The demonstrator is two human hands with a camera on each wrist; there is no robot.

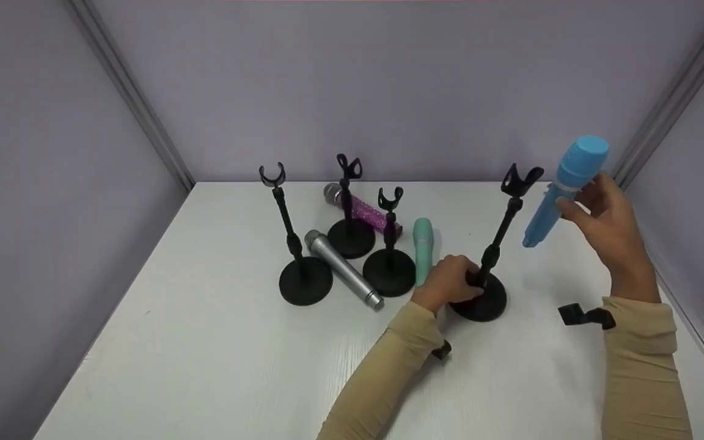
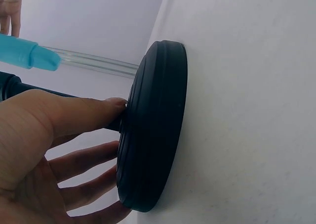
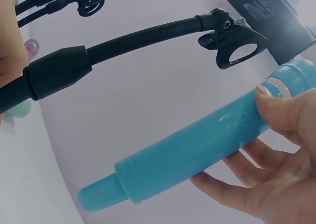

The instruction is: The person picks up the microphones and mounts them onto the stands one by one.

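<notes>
The head camera looks forward and down over the counter [image 1: 205, 354] from above. Both wrist views are sideways: the left close to a black base [image 2: 153, 130], the right, apparently angled upward, close to a blue microphone [image 3: 192, 145], which all three share.

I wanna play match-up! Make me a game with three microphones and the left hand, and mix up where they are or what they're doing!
1. Blue microphone
2. Silver microphone
3. Sparkly pink microphone
4. Left hand

A. Lying farthest back on the table
B. Holding the rightmost stand near its base
C. Held up in the right hand
D. Lying beside the leftmost stand's base

Right pairs: 1-C, 2-D, 3-A, 4-B
</notes>
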